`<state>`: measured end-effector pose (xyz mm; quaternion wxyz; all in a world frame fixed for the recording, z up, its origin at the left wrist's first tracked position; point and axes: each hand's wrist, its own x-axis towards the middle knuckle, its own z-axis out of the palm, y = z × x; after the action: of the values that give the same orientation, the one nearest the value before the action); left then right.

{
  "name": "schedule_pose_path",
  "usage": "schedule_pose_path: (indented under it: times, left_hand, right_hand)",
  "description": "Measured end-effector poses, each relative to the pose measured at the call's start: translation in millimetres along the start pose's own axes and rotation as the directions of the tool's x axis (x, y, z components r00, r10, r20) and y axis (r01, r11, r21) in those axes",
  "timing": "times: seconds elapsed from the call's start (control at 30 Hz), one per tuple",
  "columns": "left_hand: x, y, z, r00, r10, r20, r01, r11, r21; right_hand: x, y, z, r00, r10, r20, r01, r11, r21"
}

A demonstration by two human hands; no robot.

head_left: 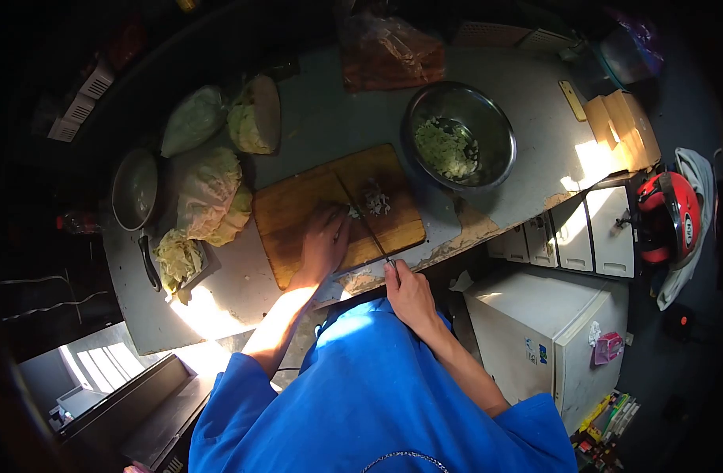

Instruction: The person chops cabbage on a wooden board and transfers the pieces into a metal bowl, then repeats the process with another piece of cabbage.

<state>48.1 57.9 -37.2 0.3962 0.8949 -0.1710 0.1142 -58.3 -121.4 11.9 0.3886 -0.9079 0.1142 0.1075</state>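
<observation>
My right hand (409, 290) is wrapped round the handle of a knife (364, 218), whose long blade lies across the wooden cutting board (286, 209). On the board's left part is my left hand (325, 239), its fingers bent and close together beside a small white piece near the blade. Whether the fingertips grip that piece is too small to tell. Chopped whitish bits (376, 200) lie just right of the blade. Beyond the board, to the right, a metal bowl (499, 146) holds chopped pale green vegetable (446, 150).
Cabbage leaves (211, 193), a half cabbage (255, 118) and a wrapped bundle (194, 120) are at the left, near a pan (135, 189). A plastic bag (393, 59) lies at the back. A phone (572, 101) and a cardboard box (625, 130) are at the right.
</observation>
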Motion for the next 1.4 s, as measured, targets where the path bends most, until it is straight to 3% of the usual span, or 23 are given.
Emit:
schedule_pose_path:
  times: [0.27,0.4,0.6,0.63,0.77,1.0,1.07,1.4]
  left_hand:
    - [-4.0,-3.2,0.7,0.999,-0.030,-0.041,0.033,0.997,0.074]
    - [-1.7,-6.2,-0.5,0.996,-0.036,-0.081,0.036,0.999,-0.001]
    - [-4.1,-2.7,1.1,0.975,-0.211,-0.066,0.206,0.976,-0.072]
    - [-4.2,-2.6,1.4,0.965,-0.254,-0.065,0.248,0.965,-0.088]
    - [-2.1,-0.1,-2.9,0.978,-0.204,-0.043,0.200,0.977,-0.071]
    - [-5.4,1.5,-7.1,0.984,-0.173,-0.043,0.168,0.981,-0.093]
    - [-3.8,2.1,-4.7,0.981,-0.186,-0.057,0.180,0.978,-0.105]
    - [-6.2,-2.9,0.2,0.952,-0.305,-0.023,0.297,0.940,-0.168]
  right_hand:
    - [-9.1,-14.6,-16.5,0.997,0.081,-0.011,-0.079,0.989,0.127]
    - [-10.5,-19.4,-9.1,0.997,0.067,0.035,-0.072,0.987,0.147]
    - [-7.2,-14.5,-1.0,0.997,0.050,0.063,-0.058,0.990,0.132]
    - [-6.2,-14.2,0.3,0.998,0.028,0.054,-0.030,0.999,0.041]
    - [-4.1,-13.0,4.8,0.998,0.032,0.061,-0.024,0.992,-0.121]
    - [-5.1,-4.8,9.4,1.000,-0.025,0.000,0.025,1.000,0.009]
    - [-5.3,-10.9,0.1,0.999,0.037,0.011,-0.038,0.998,0.057]
    - [-6.7,-15.0,11.7,0.999,0.009,0.048,-0.009,1.000,0.017]
